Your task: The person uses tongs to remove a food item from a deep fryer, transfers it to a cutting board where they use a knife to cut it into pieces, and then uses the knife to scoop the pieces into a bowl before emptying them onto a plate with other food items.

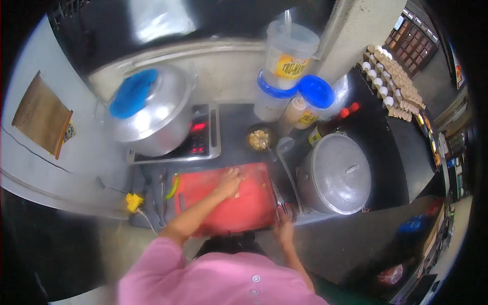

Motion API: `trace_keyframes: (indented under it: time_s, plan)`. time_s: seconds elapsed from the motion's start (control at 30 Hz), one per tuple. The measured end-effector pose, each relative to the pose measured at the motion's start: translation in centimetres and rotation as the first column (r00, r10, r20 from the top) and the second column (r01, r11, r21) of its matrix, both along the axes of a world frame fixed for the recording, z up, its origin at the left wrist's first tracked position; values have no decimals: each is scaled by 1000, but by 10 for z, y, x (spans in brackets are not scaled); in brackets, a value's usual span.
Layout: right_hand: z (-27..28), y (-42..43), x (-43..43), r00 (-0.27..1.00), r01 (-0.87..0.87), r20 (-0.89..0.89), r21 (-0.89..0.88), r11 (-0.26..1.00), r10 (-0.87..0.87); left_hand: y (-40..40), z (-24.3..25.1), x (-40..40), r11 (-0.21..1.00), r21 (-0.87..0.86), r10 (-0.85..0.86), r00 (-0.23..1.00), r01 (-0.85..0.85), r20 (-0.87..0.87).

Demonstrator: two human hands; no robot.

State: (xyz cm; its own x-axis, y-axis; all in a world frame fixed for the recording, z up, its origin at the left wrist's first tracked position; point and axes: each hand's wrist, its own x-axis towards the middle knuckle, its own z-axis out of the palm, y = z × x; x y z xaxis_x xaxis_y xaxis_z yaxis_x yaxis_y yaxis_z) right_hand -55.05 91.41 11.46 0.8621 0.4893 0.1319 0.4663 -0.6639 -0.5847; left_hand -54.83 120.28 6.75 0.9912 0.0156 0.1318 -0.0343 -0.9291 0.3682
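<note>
A red cutting board (213,206) lies on the dark counter in front of me. My left hand (230,182) rests on its upper middle, fingers bent down; whether anything is under them is hidden. A small pale scrap (237,195) sits beside that wrist. My right hand (284,230) is at the board's lower right edge, its fingers curled by a pair of scissors (281,202) with red and black handles. What that hand grips is too blurred to make out. A green chili pepper (172,187) lies along the board's left edge.
A large lidded aluminium pot (164,126) with a blue cloth (133,93) stands on a lit induction cooker (204,141). Behind the board is a bowl of chopped food (259,139) with a spoon. Another lidded pot (335,175), plastic tubs (274,103) and egg trays (396,84) stand rightward.
</note>
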Motion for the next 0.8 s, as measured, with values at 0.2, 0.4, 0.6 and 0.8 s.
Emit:
trace_keyframes:
  time_s: [0.2,0.4,0.6,0.8]
  plan:
    - [-3,18,-20,987,-71,-132,132,989,89,3,-29,-27,627,-754,176,978,-198,-111]
    - [-6,24,-18,1000,30,-5,207,978,-30,36,9,-6,886,-276,403,913,-372,66]
    - [-10,18,-15,988,81,-147,231,969,-48,12,4,-22,932,-271,256,966,-240,27]
    - [-23,20,-36,927,6,-374,91,996,28,-10,15,-45,861,-493,109,992,-127,-64]
